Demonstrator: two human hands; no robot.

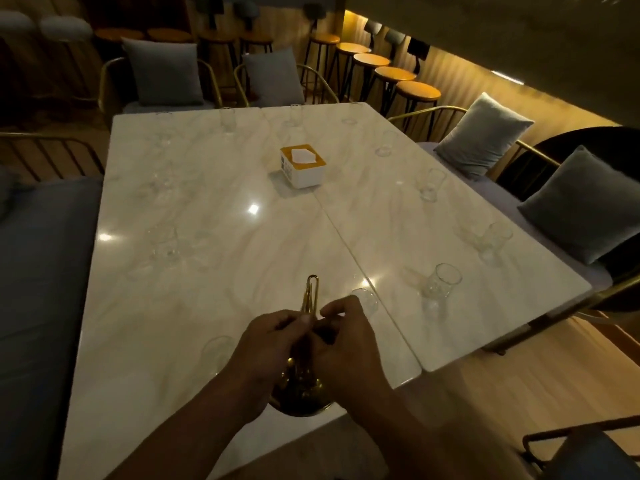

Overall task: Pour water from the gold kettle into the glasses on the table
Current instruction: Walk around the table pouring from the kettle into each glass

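The scene is being lit dimly by a warm light strip (508,77) at right; glare is being reflected off the table (207,188); edges are being bent and softened.

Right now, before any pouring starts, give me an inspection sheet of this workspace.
Surface: marble table, two slabs meeting at a seam, glossy with light glare.
Job's things: gold kettle at the near edge, spout pointing away; glasses upright along the table's edges, fill level too hard to tell.
Clutter: tissue box near the centre.
Grippers: left hand and right hand, both curled on the kettle's top.
Cables: nothing seen.
Surroundings: seats around the table, grey cushions, a row of stools far right; dim light.
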